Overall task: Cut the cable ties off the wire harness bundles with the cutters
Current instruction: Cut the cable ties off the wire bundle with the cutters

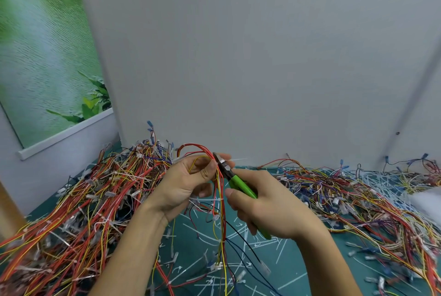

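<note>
We've got a grey wall point(238, 57) straight ahead, and a leafy green poster point(43, 57) hangs on our left, white rail point(66, 133) at its foot. Teal mat point(43, 207) below, wooden edge point(7, 212) far left.

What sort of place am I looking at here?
Probably a small workshop bench for wire-harness rework: heaps of coloured wire harnesses cover a green mat, snipped cable ties litter it, and the right hand grips green-handled cutters.
</note>
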